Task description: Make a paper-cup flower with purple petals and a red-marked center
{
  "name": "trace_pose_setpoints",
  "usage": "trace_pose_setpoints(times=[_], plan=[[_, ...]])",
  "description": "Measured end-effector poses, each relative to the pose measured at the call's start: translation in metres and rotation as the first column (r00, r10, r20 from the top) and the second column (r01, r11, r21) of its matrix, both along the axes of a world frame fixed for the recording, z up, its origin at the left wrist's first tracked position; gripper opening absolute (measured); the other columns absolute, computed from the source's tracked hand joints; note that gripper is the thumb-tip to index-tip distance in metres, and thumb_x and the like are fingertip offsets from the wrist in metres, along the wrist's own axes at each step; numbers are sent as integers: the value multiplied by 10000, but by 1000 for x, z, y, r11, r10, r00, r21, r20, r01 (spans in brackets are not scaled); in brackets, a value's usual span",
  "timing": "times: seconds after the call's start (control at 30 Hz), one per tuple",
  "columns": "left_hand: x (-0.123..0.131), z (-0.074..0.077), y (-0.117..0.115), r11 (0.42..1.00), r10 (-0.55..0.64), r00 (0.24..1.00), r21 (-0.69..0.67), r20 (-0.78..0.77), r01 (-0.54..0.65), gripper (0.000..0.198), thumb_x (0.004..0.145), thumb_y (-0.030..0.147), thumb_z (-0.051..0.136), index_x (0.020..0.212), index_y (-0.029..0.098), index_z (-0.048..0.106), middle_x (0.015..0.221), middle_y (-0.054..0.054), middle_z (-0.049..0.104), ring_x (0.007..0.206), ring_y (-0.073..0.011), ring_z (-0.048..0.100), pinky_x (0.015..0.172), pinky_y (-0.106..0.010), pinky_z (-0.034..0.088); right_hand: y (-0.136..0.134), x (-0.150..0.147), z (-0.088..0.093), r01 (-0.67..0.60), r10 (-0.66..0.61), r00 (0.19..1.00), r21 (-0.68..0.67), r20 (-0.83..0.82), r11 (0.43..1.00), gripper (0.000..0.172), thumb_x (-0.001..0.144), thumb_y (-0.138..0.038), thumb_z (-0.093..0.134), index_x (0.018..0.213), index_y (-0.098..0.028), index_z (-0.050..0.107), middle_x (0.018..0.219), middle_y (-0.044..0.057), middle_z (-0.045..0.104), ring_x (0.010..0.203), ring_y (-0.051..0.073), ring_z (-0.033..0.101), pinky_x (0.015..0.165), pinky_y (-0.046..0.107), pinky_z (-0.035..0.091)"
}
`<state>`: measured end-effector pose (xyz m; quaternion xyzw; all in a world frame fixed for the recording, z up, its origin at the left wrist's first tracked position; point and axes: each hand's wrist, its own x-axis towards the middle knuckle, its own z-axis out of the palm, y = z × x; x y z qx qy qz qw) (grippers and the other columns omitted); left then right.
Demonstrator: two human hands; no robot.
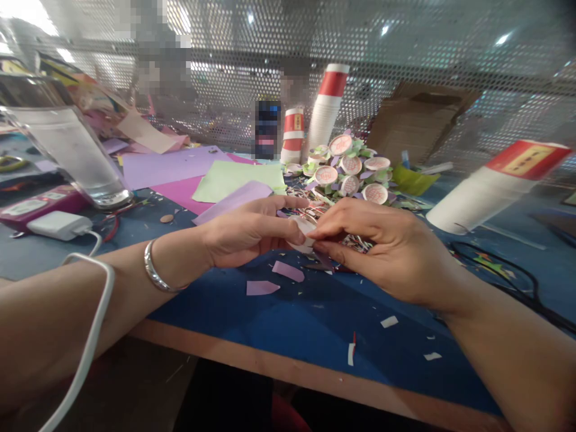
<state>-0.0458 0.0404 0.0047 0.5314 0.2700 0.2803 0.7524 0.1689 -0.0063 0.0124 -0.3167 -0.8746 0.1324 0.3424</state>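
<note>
Nearest the camera, a silver bracelet rings the L wrist & a white cable crosses the forearm. On the blue table, just this side of the hands, lie two purple paper tabs & a few white scraps. A small white round sits btwn the hands: the L hand grips it w/ thumb & fingers; the R hand pinches its R edge btwn thumb & forefinger. The round is shallow & pale, partly hidden by fingers.

At L, a clear drinking glass stands on the table, contents unclear; at R, a stack of nested paper cups, red-banded. Just beyond the hands rises a heap of red-printed rounds w/ green & purple tabs. Beside it, a yellow-green container holds slim items, 1 blue. More red-&-white cups stand behind, nr a perforated metal screen.
</note>
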Motion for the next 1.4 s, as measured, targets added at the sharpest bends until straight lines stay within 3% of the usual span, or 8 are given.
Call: trace_pose_setpoints(times=[0.23, 0.37, 0.53, 0.7, 1.0, 1.2, 1.3, 1.4], plan=[[-5, 3, 3, 996, -81, 995, 33, -58, 83, 751, 697, 22, 775, 1380, 159, 495, 894, -34, 760, 825, -148, 724, 801, -261, 537, -1, 2, 2, -44, 44, 999, 0, -4, 999, 87, 940, -180, 673, 941, -200, 757, 922, 47, 754, 909, 182, 689, 839, 336, 546], [-5, -1, 1, 971, 11, 999, 239, -36, -2, 943, 703, 16, 790, 1505, 215, 334, 965, -29, 728, 791, -134, 701, 750, -262, 559, -2, 7, 3, 5, -6, 1000, 43, 20, 999, 103, 940, -193, 675, 977, -174, 770, 1000, 75, 730, 927, 176, 687, 825, 321, 551], [-2, -11, 2, 787, 140, 990, 607, 5, -114, 1000, 691, 67, 825, 1514, 255, 290, 1143, -73, 665, 924, -182, 703, 791, -298, 592, 1, 7, -2, 108, -111, 994, 131, 21, 985, 181, 905, -270, 746, 1056, -172, 754, 1122, 109, 714, 1038, 217, 689, 913, 362, 555], [-1, -14, 0, 569, 270, 961, 815, -55, -114, 928, 697, 83, 794, 1500, 222, 349, 1184, -94, 663, 1019, -217, 691, 763, -280, 584, 3, -1, -9, 161, -162, 987, 188, -11, 969, 212, 901, -299, 754, 1066, -169, 726, 1144, 136, 683, 1082, 259, 667, 937, 414, 539], [-1, -11, -8, 454, 370, 916, 890, -153, -34, 887, 731, 120, 778, 1511, 207, 365, 1247, -98, 695, 983, -199, 692, 822, -293, 543, 0, -7, -13, 80, -87, 995, 118, 51, 990, 81, 937, -160, 642, 976, -229, 657, 1051, 80, 680, 1028, 237, 653, 894, 398, 520], [0, -13, -9, 467, 334, 933, 884, -134, -40, 859, 710, 84, 771, 1478, 198, 403, 1240, -98, 696, 1055, -208, 678, 860, -294, 542, -1, -11, -11, 43, -53, 993, 98, 105, 994, 112, 887, -99, 629, 900, -210, 636, 988, 71, 673, 971, 224, 630, 859, 380, 504], [1, -11, -9, 579, 282, 953, 811, -110, -78, 765, 718, 130, 810, 1405, 187, 479, 1239, -106, 682, 1073, -215, 678, 832, -286, 565, -3, -9, -6, 55, -62, 996, 116, 58, 992, 65, 919, -150, 640, 909, -214, 649, 975, 68, 676, 951, 217, 640, 854, 381, 507], [1, -9, -6, 723, 241, 968, 678, -64, -135, 676, 721, 203, 860, 1321, 168, 551, 1255, -107, 666, 1033, -194, 686, 832, -285, 583, -4, -1, 0, 181, -174, 983, 172, -56, 968, 48, 936, -204, 671, 972, -235, 674, 1013, 62, 687, 996, 219, 644, 913, 388, 505]])
